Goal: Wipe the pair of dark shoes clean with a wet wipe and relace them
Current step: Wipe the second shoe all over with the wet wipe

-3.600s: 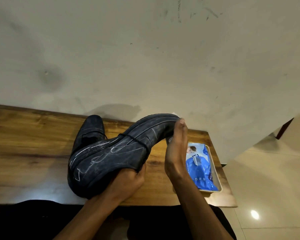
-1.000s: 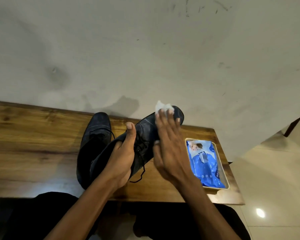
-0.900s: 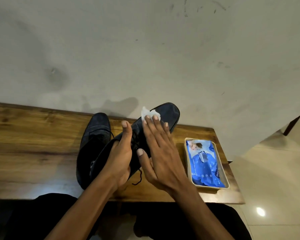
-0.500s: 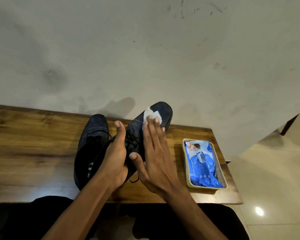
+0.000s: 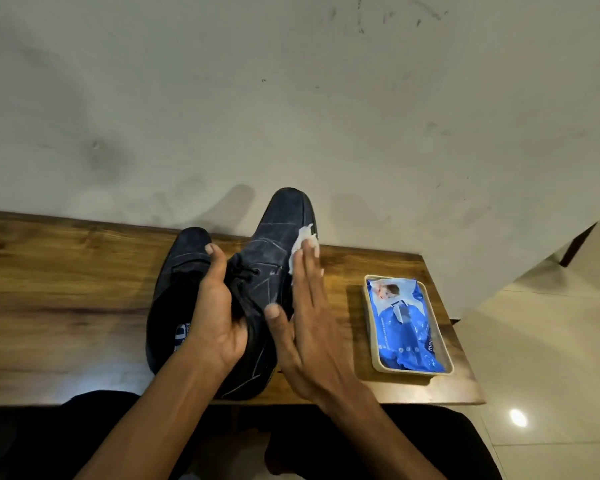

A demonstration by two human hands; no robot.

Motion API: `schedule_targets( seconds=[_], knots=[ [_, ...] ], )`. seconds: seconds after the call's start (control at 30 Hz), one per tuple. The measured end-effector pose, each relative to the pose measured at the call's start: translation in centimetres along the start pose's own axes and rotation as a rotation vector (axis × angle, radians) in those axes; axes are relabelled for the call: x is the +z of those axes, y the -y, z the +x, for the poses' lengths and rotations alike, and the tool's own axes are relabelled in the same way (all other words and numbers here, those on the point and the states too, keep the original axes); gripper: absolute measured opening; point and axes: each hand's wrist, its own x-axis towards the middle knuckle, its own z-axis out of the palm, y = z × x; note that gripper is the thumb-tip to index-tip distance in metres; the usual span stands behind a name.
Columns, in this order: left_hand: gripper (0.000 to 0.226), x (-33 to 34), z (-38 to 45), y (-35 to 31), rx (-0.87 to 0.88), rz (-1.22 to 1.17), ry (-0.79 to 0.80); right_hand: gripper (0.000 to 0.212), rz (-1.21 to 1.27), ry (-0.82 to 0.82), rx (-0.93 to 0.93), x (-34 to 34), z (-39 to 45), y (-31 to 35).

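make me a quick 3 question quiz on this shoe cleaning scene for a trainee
1. True or false: the right hand presses the white wipe against the held shoe with straight fingers.
2. Which hand grips the held shoe? A) left hand B) right hand C) neither
3. Fill in: the blue wipes pack lies in a ____ on the wooden table.

Key
1. True.
2. A; its thumb and fingers curl round the shoe near the laces, with the second shoe resting on the table behind it.
3. Tray; cream-coloured, to the right of the shoes.
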Motion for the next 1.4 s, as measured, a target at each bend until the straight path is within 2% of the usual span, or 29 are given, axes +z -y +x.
schedule_targets(
  seconds=[0.17,0.33,0.4,0.53,0.6,0.77,0.87,0.97,1.07,1.27,1.4],
  knots=[
    [0.076,-0.2,0.2,-0.2,0.005,-0.034,-0.025,0.078,0.003,0.049,-0.126,0.5,-0.8,0.5],
    [0.078,-0.1,-0.9,0.1,-0.09,-0.035,0.087,0.091,-0.01,-0.027,0.072,-1.4,3.0,-2.4],
    [0.073,-0.3,-1.3,0.1,-0.085,-0.02,0.138,0.094,0.028,-0.037,0.07,-2.2,3.9,-2.9],
    [0.059,-0.5,-1.6,-0.4,-0.038,0.017,0.256,0.092,0.027,-0.014,-0.012,-2.0,2.6,-1.8],
    [0.058,-0.3,-1.6,-0.6,-0.011,0.011,0.261,0.091,0.015,0.029,-0.086,-1.5,1.3,-0.9],
    [0.072,0.0,-1.3,-0.9,0.058,0.006,0.197,0.089,-0.049,0.12,-0.254,0.0,-1.4,1.0],
    [0.075,0.0,-1.2,-0.9,0.055,0.025,0.205,0.086,-0.137,0.1,-0.317,-0.3,-0.5,0.4],
    [0.067,0.4,-1.6,-0.4,0.031,0.125,0.276,0.086,-0.22,0.012,-0.25,-1.3,1.7,-1.2],
    [0.056,0.6,-1.7,0.2,0.022,0.179,0.318,0.087,-0.195,-0.036,-0.187,-1.4,2.6,-1.5],
    [0.065,0.2,-1.6,0.1,0.021,0.25,0.278,0.086,-0.153,0.004,-0.299,-0.9,1.0,-0.8],
    [0.071,0.7,-2.0,0.1,0.029,0.259,0.289,0.081,-0.196,-0.06,-0.21,-2.0,2.3,-2.2]
  ],
)
